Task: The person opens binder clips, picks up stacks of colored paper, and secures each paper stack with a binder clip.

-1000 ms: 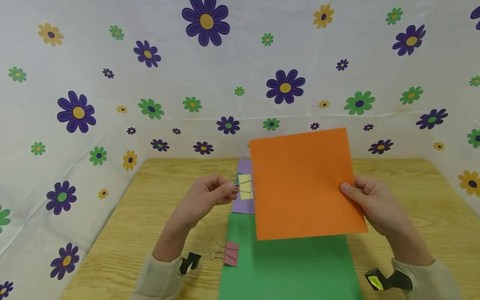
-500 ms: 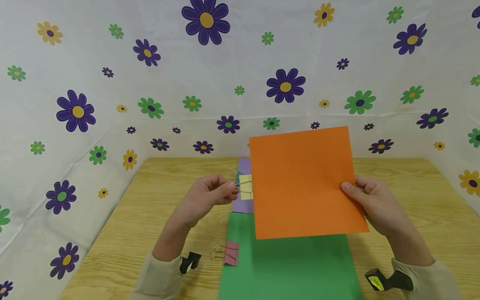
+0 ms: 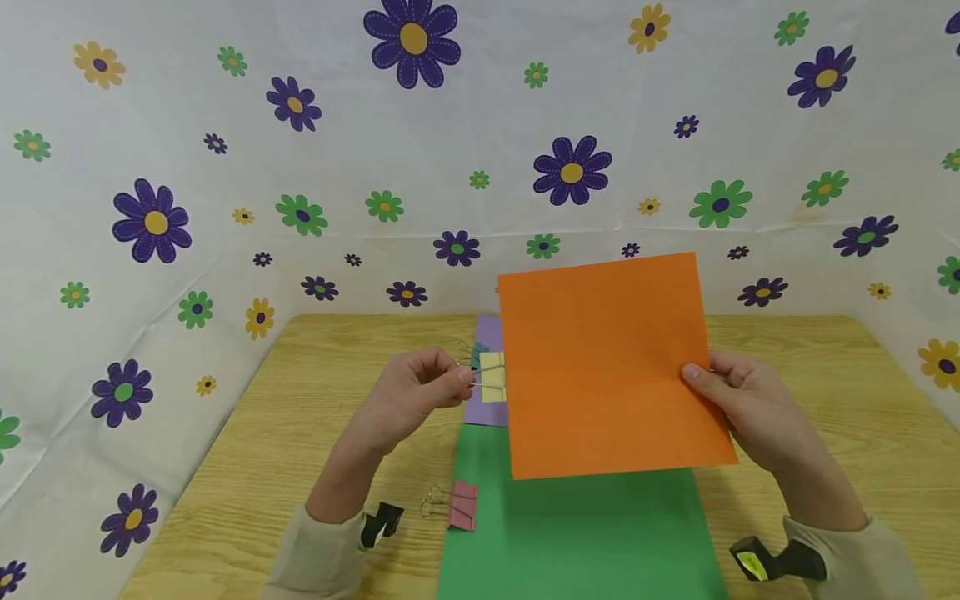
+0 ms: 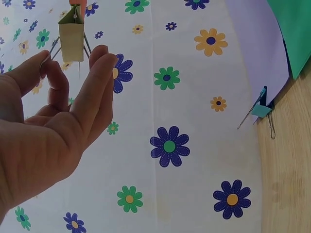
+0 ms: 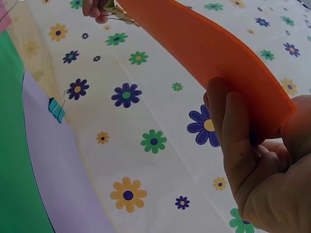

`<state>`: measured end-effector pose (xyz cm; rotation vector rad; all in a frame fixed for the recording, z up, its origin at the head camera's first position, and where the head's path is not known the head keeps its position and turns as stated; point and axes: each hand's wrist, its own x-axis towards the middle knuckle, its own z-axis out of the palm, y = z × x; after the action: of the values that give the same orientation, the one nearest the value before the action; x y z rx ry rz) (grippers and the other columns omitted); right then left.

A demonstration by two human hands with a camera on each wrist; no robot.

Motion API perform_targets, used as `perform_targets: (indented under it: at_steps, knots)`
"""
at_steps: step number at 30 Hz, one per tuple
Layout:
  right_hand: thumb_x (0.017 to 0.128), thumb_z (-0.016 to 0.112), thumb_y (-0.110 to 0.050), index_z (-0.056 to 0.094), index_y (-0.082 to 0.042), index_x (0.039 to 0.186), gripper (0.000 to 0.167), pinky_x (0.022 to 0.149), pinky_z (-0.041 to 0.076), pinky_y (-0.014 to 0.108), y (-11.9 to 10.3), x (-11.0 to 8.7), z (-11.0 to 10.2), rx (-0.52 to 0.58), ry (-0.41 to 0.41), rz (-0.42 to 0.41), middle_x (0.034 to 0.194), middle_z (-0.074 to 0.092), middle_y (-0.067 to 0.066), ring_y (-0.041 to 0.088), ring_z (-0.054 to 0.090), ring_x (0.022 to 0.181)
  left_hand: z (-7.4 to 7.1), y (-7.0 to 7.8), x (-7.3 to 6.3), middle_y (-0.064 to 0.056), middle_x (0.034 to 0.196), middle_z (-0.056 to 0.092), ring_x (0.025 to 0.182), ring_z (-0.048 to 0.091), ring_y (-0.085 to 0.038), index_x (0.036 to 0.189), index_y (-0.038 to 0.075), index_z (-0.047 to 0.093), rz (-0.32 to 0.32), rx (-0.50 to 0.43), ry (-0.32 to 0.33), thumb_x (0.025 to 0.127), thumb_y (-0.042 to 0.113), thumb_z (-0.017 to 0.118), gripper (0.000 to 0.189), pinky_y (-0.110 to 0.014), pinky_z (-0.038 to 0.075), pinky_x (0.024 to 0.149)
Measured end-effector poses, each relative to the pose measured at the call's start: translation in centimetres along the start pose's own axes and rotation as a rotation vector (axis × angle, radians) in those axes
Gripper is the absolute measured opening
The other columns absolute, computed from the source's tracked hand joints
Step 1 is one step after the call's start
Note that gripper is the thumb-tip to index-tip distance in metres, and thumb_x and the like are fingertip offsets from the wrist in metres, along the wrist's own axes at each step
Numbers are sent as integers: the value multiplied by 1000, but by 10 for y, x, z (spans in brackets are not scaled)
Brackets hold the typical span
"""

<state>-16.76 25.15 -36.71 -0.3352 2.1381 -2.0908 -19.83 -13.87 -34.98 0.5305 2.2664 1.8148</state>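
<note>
My left hand [image 3: 412, 396] pinches the wire handles of a yellow binder clip [image 3: 493, 389] between thumb and fingers. The clip's mouth is at the left edge of an orange sheet [image 3: 600, 367], held up and tilted above the table. In the left wrist view the clip [image 4: 73, 46] shows its spine, with orange [image 4: 77, 7] just past it; how far the edge sits inside cannot be told. My right hand [image 3: 753, 412] grips the sheet's right edge, thumb on the front and fingers behind, as the sheet [image 5: 214, 43] bends slightly in the right wrist view.
Below the orange sheet a green sheet [image 3: 585, 533] lies on the wooden table [image 3: 300, 433], with a pink binder clip [image 3: 463, 506] on its left edge. Farther back is a purple sheet [image 3: 487, 415] bearing a teal binder clip [image 5: 56, 110]. A flower-printed cloth [image 3: 465, 108] hangs behind.
The yellow clip has shifted and turned very slightly against the sheet's edge. The orange sheet rose a touch at first; both hands keep nearly the same grip and place.
</note>
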Motion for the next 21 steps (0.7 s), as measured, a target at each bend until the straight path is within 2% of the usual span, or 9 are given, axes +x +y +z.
perform_targets:
  at_steps: [2, 7, 12, 16, 21]
  knots:
    - [105, 48, -13, 54, 3, 132, 31, 68, 60, 34, 1, 0, 0, 1, -3, -1, 100, 72, 2, 20, 73, 81, 0, 0, 0, -19, 97, 66, 93, 68, -28, 93, -6, 61, -2, 12, 16, 99, 14, 62, 21, -38, 57, 88]
    - [106, 48, -14, 55, 1, 131, 30, 67, 60, 34, 1, 0, 0, -9, -4, -1, 100, 72, 2, 20, 73, 80, 1, 2, -1, -18, 94, 68, 87, 69, -26, 91, -5, 62, -5, 34, 53, 97, 13, 65, 19, -37, 59, 83]
    - [105, 49, -14, 59, -5, 127, 25, 67, 60, 34, 1, 0, 1, -11, -4, -2, 100, 72, 2, 20, 73, 80, 2, 2, -1, -15, 90, 68, 83, 68, -22, 88, -5, 63, 13, 67, 61, 96, 12, 67, 18, -36, 59, 82]
    - [105, 49, -14, 58, -4, 127, 26, 67, 60, 34, 0, 0, 1, -11, -7, -3, 100, 72, 2, 20, 73, 80, 1, 2, -1, -12, 87, 68, 82, 67, -21, 87, -4, 64, 8, 87, 70, 95, 13, 67, 18, -36, 59, 82]
    - [105, 50, -17, 59, -6, 126, 25, 68, 60, 35, -1, 1, 3, -26, -1, 2, 99, 72, 2, 20, 73, 80, 1, 1, -1, -14, 89, 69, 83, 68, -22, 87, -3, 63, -4, 89, 78, 95, 14, 67, 19, -37, 59, 82]
